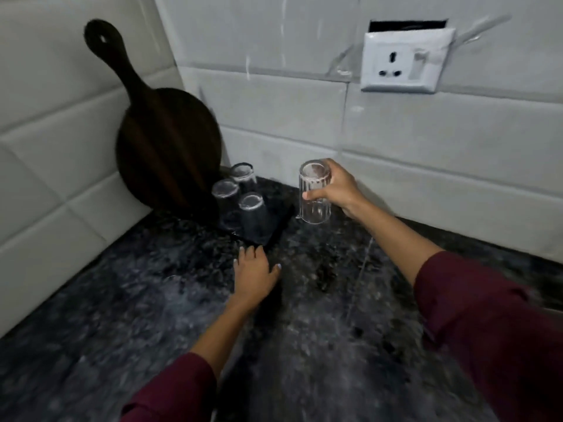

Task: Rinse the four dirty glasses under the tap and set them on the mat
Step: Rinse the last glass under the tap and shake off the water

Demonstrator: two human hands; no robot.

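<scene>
Three clear glasses stand upside down on a dark mat [275, 231] in the counter's back corner: one at the back [243, 175], one to the left [225, 193], one at the front [252, 210]. My right hand [338, 187] grips a fourth ribbed glass [314, 193], held upside down just right of the mat, above the counter. My left hand [254, 274] lies flat on the counter, its fingertips touching the mat's front corner.
A dark round wooden board with a handle [164, 141] leans against the tiled wall behind the mat. A white wall socket [402, 60] sits up on the right. The dark speckled stone counter [152, 315] stretches toward me.
</scene>
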